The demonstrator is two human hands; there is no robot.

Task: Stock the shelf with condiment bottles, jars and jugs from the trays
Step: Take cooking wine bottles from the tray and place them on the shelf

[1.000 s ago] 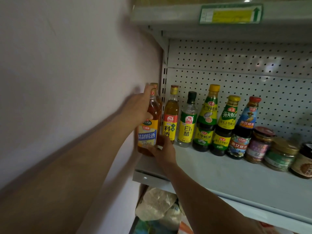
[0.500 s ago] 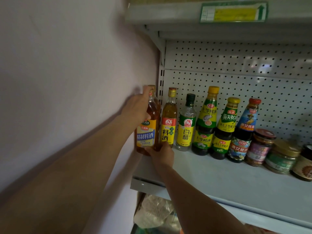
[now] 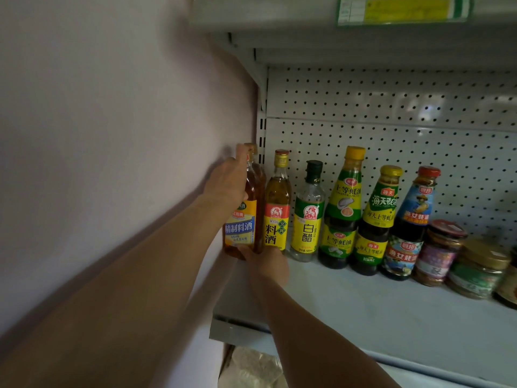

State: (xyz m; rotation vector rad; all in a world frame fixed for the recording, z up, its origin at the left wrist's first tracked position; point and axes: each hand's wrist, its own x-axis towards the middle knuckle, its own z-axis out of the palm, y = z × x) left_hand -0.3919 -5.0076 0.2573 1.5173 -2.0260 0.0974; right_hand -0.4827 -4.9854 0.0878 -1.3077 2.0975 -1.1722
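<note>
An amber cooking-wine bottle with a blue and yellow label stands at the far left end of the grey shelf, against the wall. My left hand grips its neck and shoulder from the left. My right hand touches its base from the front right; its fingers are hidden behind the hand. A second amber bottle stands right behind the first. To the right runs a row: a yellow-label cooking wine, a white vinegar, and several oyster sauce bottles.
Several jars close the row at the right. A perforated back panel stands behind the bottles. An upper shelf with a yellow-green price strip hangs overhead. The front half of the shelf is bare. A pale bag lies below.
The view has shifted slightly. Both hands stay on the amber bottle, which has moved a little back toward the shelf's left corner.
</note>
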